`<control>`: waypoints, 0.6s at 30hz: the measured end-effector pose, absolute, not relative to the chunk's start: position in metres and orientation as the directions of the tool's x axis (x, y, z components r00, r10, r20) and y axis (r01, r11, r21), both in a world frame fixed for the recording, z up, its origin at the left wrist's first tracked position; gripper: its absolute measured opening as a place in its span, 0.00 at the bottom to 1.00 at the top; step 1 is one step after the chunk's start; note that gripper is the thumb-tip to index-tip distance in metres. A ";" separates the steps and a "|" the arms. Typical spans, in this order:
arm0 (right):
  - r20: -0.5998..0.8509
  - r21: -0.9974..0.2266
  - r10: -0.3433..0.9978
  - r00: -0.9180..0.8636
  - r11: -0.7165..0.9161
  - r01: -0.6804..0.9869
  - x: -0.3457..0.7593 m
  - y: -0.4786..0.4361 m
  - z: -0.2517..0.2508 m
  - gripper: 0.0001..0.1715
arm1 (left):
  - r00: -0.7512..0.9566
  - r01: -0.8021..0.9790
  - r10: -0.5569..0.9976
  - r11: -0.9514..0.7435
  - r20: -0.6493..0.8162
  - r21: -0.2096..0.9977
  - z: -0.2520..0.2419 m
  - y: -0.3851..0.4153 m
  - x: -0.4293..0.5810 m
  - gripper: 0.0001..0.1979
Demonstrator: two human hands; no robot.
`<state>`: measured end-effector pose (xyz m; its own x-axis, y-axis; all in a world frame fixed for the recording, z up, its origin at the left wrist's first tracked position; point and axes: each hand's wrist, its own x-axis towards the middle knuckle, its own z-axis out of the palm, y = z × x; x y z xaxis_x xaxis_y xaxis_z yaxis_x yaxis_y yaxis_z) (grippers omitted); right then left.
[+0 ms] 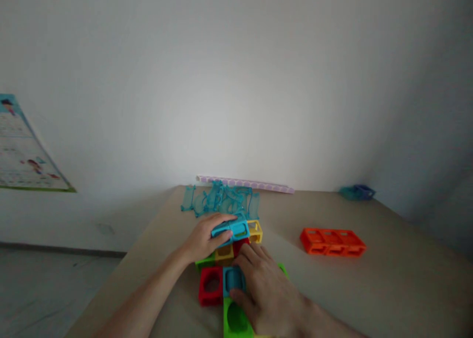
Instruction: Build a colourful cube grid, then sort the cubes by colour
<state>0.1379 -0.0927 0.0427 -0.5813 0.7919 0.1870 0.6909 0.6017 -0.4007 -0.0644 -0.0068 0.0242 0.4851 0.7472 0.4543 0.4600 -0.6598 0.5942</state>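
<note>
R hand [268,286] palm-down over teal blk [233,280], can't tell its grip; L hand [204,235] pinching blue blk [235,225].

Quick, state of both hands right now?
Left hand: closed, holding the upper blue block.
Right hand: curled over the lower blue block; whether it grips cannot be told.

A dim white wall [281,82] backs the beige table [369,293] — grey floor [44,288] lies left.
</note>
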 end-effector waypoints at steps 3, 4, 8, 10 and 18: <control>0.211 -0.454 0.817 -0.537 0.568 0.686 0.137 -0.091 0.042 0.16 | 0.490 0.466 0.746 -0.661 0.451 0.588 0.024 -0.007 -0.065 0.20; 0.227 -0.473 0.819 -0.527 0.566 0.675 0.137 -0.091 0.041 0.16 | 0.491 0.466 0.745 -0.662 0.451 0.587 0.025 -0.007 -0.064 0.20; 0.247 -0.554 0.797 -0.551 0.583 0.595 0.138 -0.089 0.036 0.08 | 0.490 0.465 0.746 -0.661 0.451 0.588 0.025 -0.007 -0.064 0.20; 0.231 -0.572 0.793 -0.564 0.580 0.580 0.139 -0.087 0.034 0.05 | 0.487 0.464 0.747 -0.660 0.453 0.590 0.025 -0.007 -0.064 0.20; 0.200 -0.427 0.788 -0.582 0.605 0.672 0.136 -0.085 0.034 0.03 | 0.480 0.456 0.752 -0.654 0.452 0.603 0.022 -0.006 -0.065 0.19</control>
<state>0.1361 -0.0847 0.0342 -0.5818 0.7884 0.1999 0.6725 0.6046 -0.4270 -0.0645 -0.0058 0.0223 0.4802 0.7517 0.4522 0.4558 -0.6542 0.6035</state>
